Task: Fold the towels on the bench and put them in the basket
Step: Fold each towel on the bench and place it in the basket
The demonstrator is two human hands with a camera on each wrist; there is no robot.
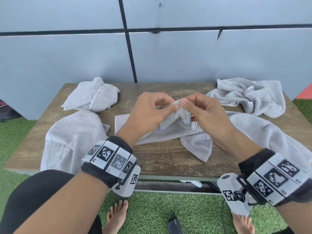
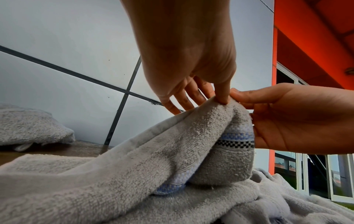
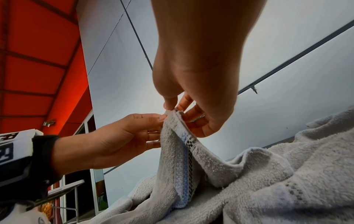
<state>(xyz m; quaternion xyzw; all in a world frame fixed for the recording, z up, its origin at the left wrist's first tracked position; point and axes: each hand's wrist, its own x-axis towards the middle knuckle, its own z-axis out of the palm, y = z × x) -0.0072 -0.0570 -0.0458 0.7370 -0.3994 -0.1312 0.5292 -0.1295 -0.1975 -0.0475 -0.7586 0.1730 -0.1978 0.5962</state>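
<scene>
A grey towel [image 1: 158, 135] with a blue and black-checked band lies across the middle of the wooden bench [image 1: 168, 159]. Its edge is lifted into a peak above the bench. My left hand [image 1: 170, 106] pinches that peak between thumb and fingers, and my right hand [image 1: 187, 105] pinches it right beside, the thumbs almost touching. The left wrist view shows my left hand [image 2: 210, 97] on the towel [image 2: 172, 144] from above, with the right hand [image 2: 287, 118] opposite. In the right wrist view my right hand [image 3: 176, 109] holds the towel's [image 3: 172, 159] banded hem. No basket is in view.
Other loose grey towels lie on the bench: back left [image 1: 92, 97], front left [image 1: 74, 135], back right [image 1: 249, 97] and right [image 1: 263, 132]. A grey panelled wall [image 1: 67, 56] stands close behind. Below are green turf, bare feet and a dark device [image 1: 175, 225].
</scene>
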